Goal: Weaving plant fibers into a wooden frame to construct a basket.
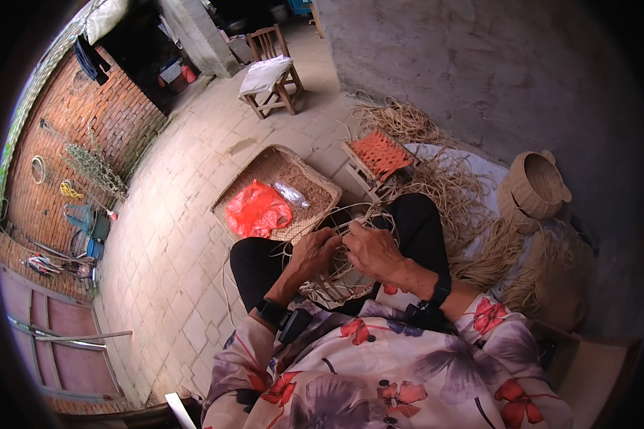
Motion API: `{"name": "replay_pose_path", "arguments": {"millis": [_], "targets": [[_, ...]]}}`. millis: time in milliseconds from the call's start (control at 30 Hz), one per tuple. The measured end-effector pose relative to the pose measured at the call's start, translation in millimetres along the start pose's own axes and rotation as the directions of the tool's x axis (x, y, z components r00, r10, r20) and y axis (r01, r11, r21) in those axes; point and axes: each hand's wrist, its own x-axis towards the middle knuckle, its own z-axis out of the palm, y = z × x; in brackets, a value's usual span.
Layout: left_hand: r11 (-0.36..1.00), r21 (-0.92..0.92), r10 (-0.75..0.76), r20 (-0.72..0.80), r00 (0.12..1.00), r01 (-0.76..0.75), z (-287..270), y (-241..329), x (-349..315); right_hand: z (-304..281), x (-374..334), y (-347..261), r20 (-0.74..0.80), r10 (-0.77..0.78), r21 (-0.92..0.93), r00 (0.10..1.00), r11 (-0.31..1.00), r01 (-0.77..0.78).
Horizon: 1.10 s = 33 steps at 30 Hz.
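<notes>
While the left hand (315,252) and right hand (374,252) pinched tan cord (329,289), its messy loops sat between the knees (420,222), partly blocked by those hands; a red bag (256,211) lay in a basket (256,170) beyond.

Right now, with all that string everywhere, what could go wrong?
The loose cords loop around the left hand and right hand, so they might get tangled.

The cord heap spreads out beside the right knee, so a foot could perhaps catch in it if the person stands up.

The woven tray sits just ahead of the left knee, so a bump might jolt the red bag inside it.
</notes>
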Motion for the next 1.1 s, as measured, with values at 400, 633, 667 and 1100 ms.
{"name": "replay_pose_path", "arguments": {"millis": [400,633,667,1100], "targets": [[0.994,0.089,0.077,-0.185,0.98,-0.062,16.7,-1.8,-6.0,-7.5,-9.3,4.1,0.155,0.196,0.411,0.968,0.878,-0.244],[0.995,0.018,0.099,-0.115,0.988,-0.097,-15.3,-12.5,29.5,-83.4,-27.8,-15.5,0.317,0.185,0.552,0.93,0.761,-0.34],[0.99,-0.033,0.132,-0.104,0.986,-0.136,-21.2,-13.6,36.9,-99.0,-30.8,-17.3,0.324,0.145,0.548,0.935,0.776,-0.31],[0.96,-0.255,0.13,0.055,0.99,-0.112,-44.7,-13.8,61.9,-70.7,-18.0,-15.1,-0.271,-0.196,-0.11,0.942,0.979,0.171]]}}
